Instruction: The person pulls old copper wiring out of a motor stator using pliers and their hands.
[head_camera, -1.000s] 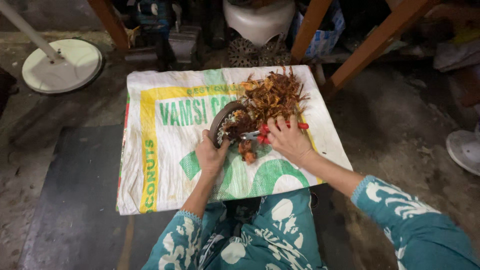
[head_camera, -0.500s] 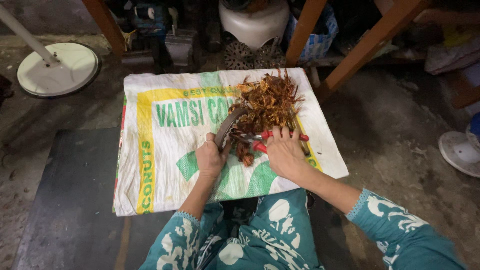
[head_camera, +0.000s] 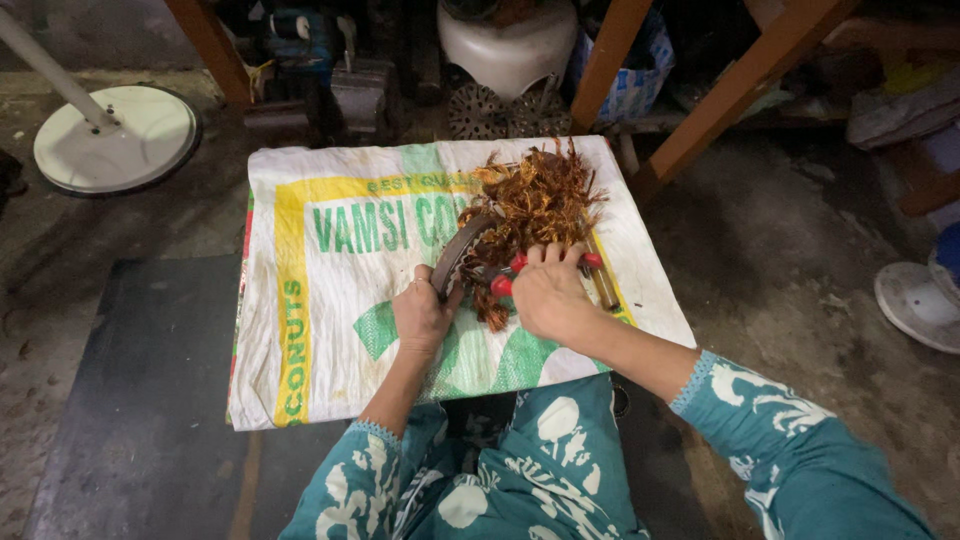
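Note:
A white woven sack (head_camera: 340, 300) with green and yellow print lies flat on the floor. On its far right part sits a tangled heap of coppery wire strands (head_camera: 540, 200). My left hand (head_camera: 422, 315) grips the lower edge of a dark round metal part (head_camera: 458, 250), tilted up on its edge beside the heap. My right hand (head_camera: 545, 295) is closed over red-handled pliers (head_camera: 505, 278), whose jaws point left toward the round part. The tool's jaws are mostly hidden by the wire and my fingers.
A dark mat (head_camera: 140, 400) lies under the sack at the near left. A white round stand base (head_camera: 115, 135) with a pole sits at the far left. Wooden legs (head_camera: 740, 90), a white pot (head_camera: 510, 45) and dark machine parts (head_camera: 360, 95) crowd the far edge.
The round metal part has tipped from lying fairly flat to standing more on its edge in my left hand. My right hand with the pliers stays at the wire heap.

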